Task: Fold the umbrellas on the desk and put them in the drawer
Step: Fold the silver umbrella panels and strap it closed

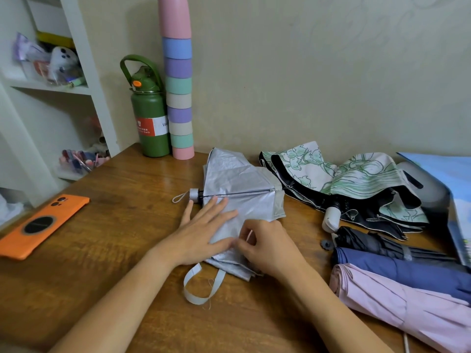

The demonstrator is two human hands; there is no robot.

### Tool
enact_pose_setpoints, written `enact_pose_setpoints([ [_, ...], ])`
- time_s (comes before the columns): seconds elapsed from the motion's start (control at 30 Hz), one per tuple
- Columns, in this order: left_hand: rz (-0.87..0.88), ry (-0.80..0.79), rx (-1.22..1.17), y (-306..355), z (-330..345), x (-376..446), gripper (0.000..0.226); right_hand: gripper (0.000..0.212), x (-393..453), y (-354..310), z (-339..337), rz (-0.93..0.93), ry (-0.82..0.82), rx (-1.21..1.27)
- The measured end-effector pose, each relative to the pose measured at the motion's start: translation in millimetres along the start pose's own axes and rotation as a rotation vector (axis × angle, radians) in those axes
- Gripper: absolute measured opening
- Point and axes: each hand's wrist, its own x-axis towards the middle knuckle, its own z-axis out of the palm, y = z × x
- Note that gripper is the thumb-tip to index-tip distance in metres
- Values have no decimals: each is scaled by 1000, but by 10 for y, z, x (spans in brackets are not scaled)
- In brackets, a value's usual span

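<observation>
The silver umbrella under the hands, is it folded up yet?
Only partly. The silver umbrella lies collapsed but its fabric is spread loose, strap unfastened; the left hand presses it flat.

A silver umbrella (242,197) is lying beside green-and-white floral (356,179), black (369,242), navy (407,271) and pink umbrellas (407,304); an orange phone (43,222) is sitting left.

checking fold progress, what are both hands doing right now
Left hand: open, fingers flat, pressing on the silver umbrella.
Right hand: fingers curled, pinching a fold of the silver umbrella's fabric.

green bottle (150,118) label reads "Earth", partial "Vac"
</observation>
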Motion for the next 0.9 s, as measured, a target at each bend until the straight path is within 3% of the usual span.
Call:
enact_pose_setpoints([
  [0.1,-16,-52,43,25,-16,0,91,9,73,67,21,24,203,43],
  [0.2,-14,-78,63,27,-11,0,87,24,165,143,-38,88,317,187],
  [0.33,-9,-95,86,14,-1,10,85,29,276,169,-200,209,380,386],
  [0.53,-5,-97,76,11,6,18,86,30,564,38,-514,295,195,369],
  [0.7,9,-84,85,-12,11,14,88,60,938,12,-560,416,84,683],
  [0.8,12,-75,57,-17,21,10,87,42,1067,48,-534,486,-4,866],
  [0.9,24,-64,13,-30,30,19,88,27,1080,38,-512,488,59,982],
])
